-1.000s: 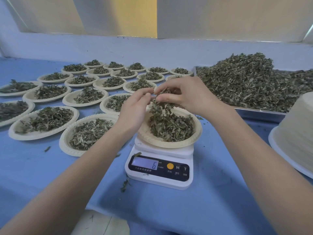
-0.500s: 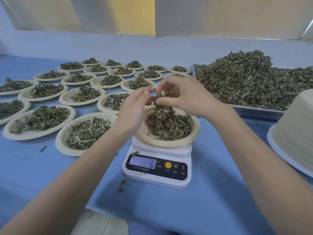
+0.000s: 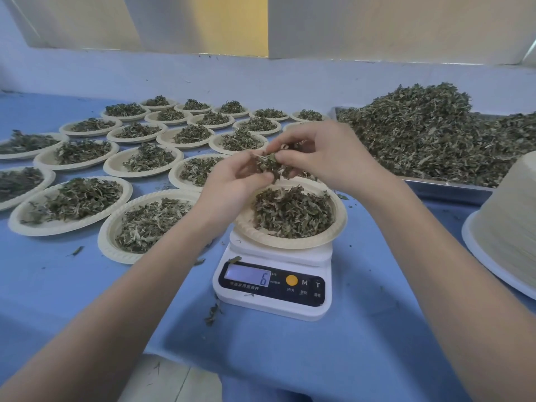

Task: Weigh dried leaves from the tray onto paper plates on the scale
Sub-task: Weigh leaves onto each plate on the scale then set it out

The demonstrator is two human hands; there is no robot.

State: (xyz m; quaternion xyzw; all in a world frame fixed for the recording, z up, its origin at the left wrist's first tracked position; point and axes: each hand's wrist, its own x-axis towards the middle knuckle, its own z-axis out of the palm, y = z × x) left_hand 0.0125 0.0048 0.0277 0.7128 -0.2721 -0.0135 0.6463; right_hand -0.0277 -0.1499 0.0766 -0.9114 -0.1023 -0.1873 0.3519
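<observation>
A: Report the hands.

B: Two hands are in view, raised together above the plate on the scale. The left hand and the right hand both pinch one small clump of leaves between fingertips and thumbs. The clump hangs over the plate's far rim, clear of the pile below.

A: Scale status?

B: One white scale stands on the blue surface, near its front edge. One plate sits on the platform and carries one mound of dried leaves. The display shows the digit 6. To its right are one round orange button and two keys marked M and T.

A: Leaf supply?

B: One metal tray lies at the right rear, piled high with loose leaves.

A: Filled plates?

B: Set out in rows to the left and behind the scale. About twenty-one are visible; those at the left edge are cut off, and one is partly hidden behind the right hand, so the count is approximate. The nearest filled plate lies just left of the scale.

A: Spare plates?

B: One stack at the right edge, partly out of view. Individual plates cannot be counted.

A: Debris?

B: Scattered leaf fragments on the surface around the scale.
</observation>
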